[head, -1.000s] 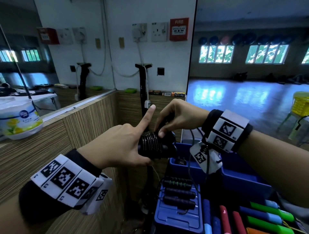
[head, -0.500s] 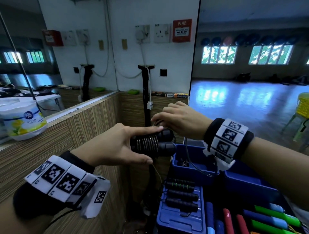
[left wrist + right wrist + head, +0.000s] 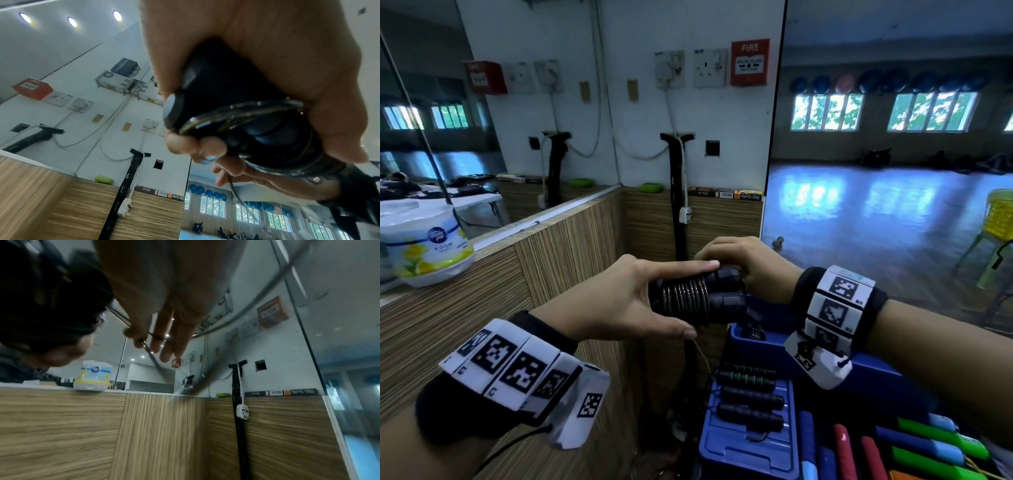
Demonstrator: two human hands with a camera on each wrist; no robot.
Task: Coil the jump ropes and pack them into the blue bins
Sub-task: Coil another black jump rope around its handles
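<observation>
Jump rope [image 3: 690, 297] sits at the centre of the head view: two black handles side by side with the cord wound round them in tight turns. The left hand [image 3: 616, 299] grips this bundle from the left, index finger laid straight along its top and thumb underneath. The right hand [image 3: 744, 265] comes in from the right with its fingers curled over the far ends of the handles. Just below the bundle, lower centre-right, stands an open blue bin [image 3: 763, 337] with something dark inside. Lower still, a blue lid [image 3: 743, 445] carries four more black handles lying in a row. Coloured handles, green, blue and red, fill the lower right corner. A white tub [image 3: 424, 246] stands on the ledge at the left edge.

Seen from the left wrist, the left hand [image 3: 257, 65] fills the upper right of the frame, clamped on the jump rope [image 3: 236, 110]; clear cord loops cross the dark handles. Fingertips [image 3: 180, 143] of the right hand press against the cord at the centre.

The right wrist view is blurred. The right hand [image 3: 164, 321] hangs from the top, its fingers pinching a strand of cord [image 3: 153, 356] that runs down and right. The white tub [image 3: 92, 378] stands at middle left.
</observation>
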